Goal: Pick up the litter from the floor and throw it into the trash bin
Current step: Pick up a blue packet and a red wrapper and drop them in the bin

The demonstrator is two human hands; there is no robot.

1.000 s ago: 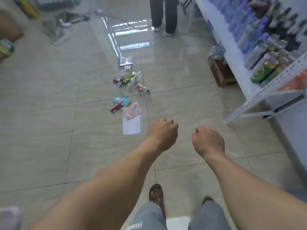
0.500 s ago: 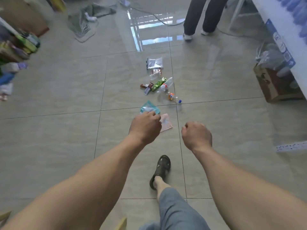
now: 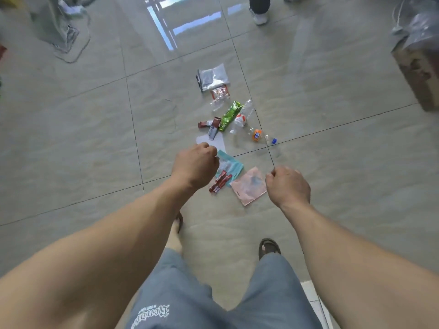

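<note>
Now closer than a second ago: litter strewn on floor (image 3: 71,143), pink packet (image 3: 249,186) nearest, between left hand (image 3: 194,167) and right hand (image 3: 288,185), both curled, holding nothing; pickup imminent; bin unseen.

Looks like an indoor public space, maybe a shop, though this view alone can't settle it: big glossy beige floor tiles (image 3: 71,129) mirroring a window, a cardboard box (image 3: 418,74) topped with clear plastic by the right edge, someone else's white shoe (image 3: 260,19) at the top edge.
</note>
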